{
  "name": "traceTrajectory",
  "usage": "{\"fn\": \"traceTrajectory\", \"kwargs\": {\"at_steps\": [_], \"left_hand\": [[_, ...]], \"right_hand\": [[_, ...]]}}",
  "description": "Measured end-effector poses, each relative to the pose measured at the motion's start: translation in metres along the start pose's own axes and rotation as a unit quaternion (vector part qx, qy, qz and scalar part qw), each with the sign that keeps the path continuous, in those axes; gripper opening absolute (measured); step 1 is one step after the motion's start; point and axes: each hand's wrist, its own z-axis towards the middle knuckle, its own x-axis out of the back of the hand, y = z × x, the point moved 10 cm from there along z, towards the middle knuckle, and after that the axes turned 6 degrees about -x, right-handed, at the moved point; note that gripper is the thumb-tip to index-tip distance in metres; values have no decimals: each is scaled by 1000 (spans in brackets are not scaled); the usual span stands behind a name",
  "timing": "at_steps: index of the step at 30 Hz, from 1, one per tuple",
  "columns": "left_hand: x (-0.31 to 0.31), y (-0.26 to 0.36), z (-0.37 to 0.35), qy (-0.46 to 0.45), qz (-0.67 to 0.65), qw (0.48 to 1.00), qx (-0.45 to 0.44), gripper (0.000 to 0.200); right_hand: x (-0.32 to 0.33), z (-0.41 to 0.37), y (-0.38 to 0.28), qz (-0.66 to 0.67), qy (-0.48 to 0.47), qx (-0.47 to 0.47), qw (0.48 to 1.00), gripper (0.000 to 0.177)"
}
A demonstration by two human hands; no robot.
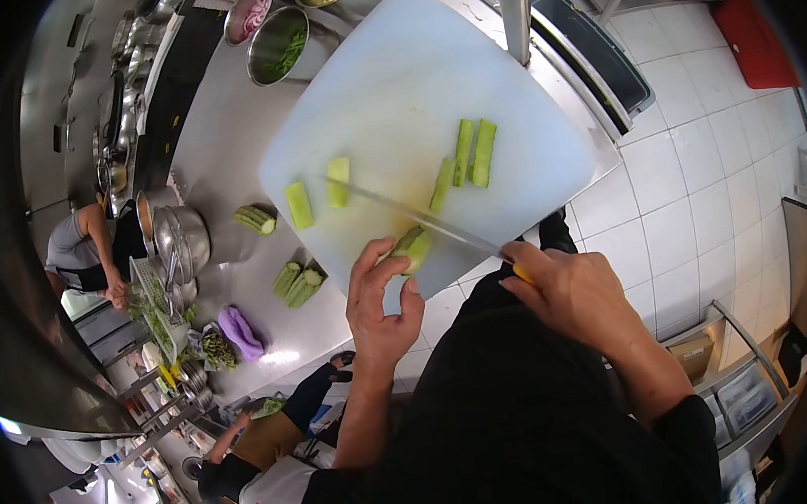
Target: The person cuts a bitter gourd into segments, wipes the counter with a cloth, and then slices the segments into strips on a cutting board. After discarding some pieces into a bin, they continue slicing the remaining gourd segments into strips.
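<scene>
My right hand (577, 292) is closed round the yellow handle of a kitchen knife (429, 221), whose long blade reaches left across the white cutting board (384, 78). With its fingers curled, my left hand (384, 304) grips a short green cucumber piece (413, 249) near the board's front edge, right beside the blade. Just beyond the knife lies a narrow cucumber strip (441, 185), with two longer cucumber strips (473, 153) to its right. Two wider cucumber pieces (318, 194) rest on the left part of the board, one near the blade's tip.
More cucumber pieces (296, 284) lie on the steel counter (223, 171), left of the board, by a purple cloth (239, 332). Metal containers (282, 45) with chopped vegetables stand behind. A co-worker (84, 244) is at the far left; another person (271, 436) stands at lower left.
</scene>
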Motion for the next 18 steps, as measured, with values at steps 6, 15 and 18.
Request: {"fn": "traceTrajectory", "kwargs": {"at_steps": [6,15,18], "left_hand": [[-7,-6,-7,2,76,997,10,38],[-8,-4,-3,6,60,998,26,38],[-8,-2,2,-11,60,998,32,38]], "right_hand": [[0,11,-40,-17,16,109,994,34],[-14,10,-40,-25,24,118,992,37],[-7,6,-42,-20,51,142,988,34]]}}
